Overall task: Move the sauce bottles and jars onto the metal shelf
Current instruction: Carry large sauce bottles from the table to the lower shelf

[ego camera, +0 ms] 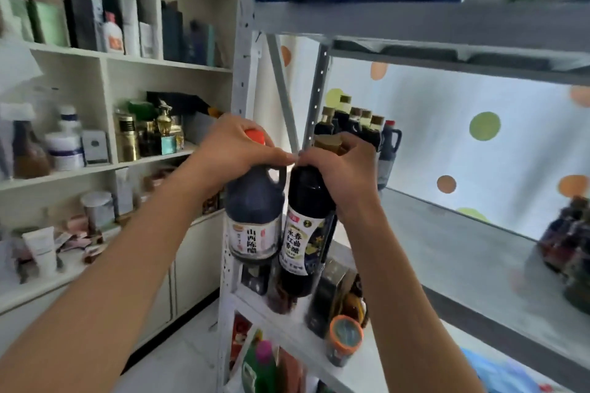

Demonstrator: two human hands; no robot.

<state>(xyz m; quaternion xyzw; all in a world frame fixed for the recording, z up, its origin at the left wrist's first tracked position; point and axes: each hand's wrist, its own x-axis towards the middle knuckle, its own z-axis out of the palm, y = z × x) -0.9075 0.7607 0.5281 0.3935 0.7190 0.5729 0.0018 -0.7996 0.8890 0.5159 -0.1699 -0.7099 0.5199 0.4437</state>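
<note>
Gripping two dark bottles, left hand [238, 145] red-capped bottle [255, 201], right hand [343, 169] gold-capped bottle [306, 223].

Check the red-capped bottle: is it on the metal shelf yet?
Not yet. The left hand holds the red-capped bottle by its neck in the air, in front of the metal shelf, bottom unsupported.

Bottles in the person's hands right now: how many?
2: the red-capped handled jug hangs from the left hand, and the gold-capped bottle from the right hand, both in front of the metal shelf.
</note>
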